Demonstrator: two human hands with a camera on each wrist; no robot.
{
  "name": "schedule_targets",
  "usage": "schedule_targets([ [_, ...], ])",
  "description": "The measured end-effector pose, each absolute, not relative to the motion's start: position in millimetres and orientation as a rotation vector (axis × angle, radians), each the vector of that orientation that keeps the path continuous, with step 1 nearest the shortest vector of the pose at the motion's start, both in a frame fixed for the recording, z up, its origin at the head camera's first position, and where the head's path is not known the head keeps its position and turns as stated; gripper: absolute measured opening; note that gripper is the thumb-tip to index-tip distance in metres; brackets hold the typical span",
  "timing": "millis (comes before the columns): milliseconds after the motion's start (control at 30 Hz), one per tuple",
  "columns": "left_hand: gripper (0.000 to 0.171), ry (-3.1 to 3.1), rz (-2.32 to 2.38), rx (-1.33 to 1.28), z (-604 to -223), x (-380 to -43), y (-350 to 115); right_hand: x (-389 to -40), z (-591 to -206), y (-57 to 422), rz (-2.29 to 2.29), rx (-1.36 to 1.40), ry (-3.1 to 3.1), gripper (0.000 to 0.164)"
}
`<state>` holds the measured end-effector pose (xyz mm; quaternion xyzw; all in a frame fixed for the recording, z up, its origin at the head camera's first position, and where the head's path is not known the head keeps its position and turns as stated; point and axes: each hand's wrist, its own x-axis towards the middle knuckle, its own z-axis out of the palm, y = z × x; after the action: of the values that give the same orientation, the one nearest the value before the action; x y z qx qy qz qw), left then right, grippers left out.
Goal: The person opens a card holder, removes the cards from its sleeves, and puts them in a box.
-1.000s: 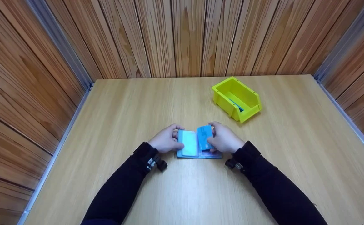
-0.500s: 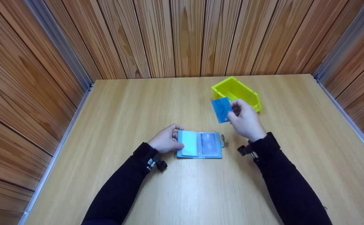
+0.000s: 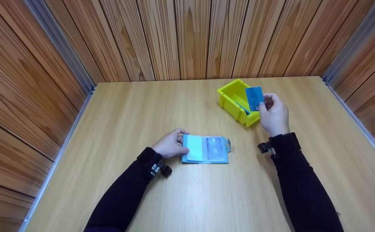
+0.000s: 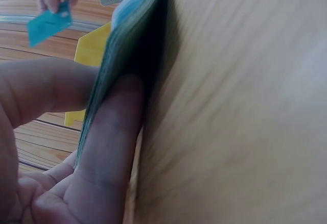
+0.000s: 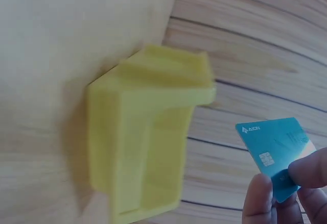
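Observation:
A light blue card holder [image 3: 215, 149] lies opened out on the table, clear sleeves showing and its snap strap pointing right. My left hand [image 3: 170, 144] grips its left cover; in the left wrist view the thumb and a finger [image 4: 110, 147] pinch the cover from both sides. Up at the right, my right hand [image 3: 275, 115] pinches a blue bank card [image 3: 254, 98] by its edge. The right wrist view shows a chip and white print on that bank card [image 5: 273, 150]. In the head view it overlaps the near right part of a yellow bin [image 3: 235, 111].
The yellow bin [image 5: 127, 142] stands at the back right of the wooden table [image 3: 135, 112]. Another blue card [image 3: 242, 108] lies inside it. Wood-plank walls [image 3: 193, 38] close off the back and both sides.
My right hand has drawn the bank card away from the card holder and carried it up and right to the bin. The left hand stays on the cover.

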<state>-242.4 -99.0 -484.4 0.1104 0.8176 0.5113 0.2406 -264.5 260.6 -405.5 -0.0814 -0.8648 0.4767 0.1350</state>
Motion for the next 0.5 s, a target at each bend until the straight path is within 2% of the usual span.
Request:
schedule_targets([
  [267,0.065,2.236,1.395,0.302,-483,-241,-100,-282,-437,272,1.333,-0.307,-2.599,0.039],
  [500,0.065,2.227,1.421,0.303,-483,-240,-99,-286,-449,271,1.362,-0.311,-2.627,0.043],
])
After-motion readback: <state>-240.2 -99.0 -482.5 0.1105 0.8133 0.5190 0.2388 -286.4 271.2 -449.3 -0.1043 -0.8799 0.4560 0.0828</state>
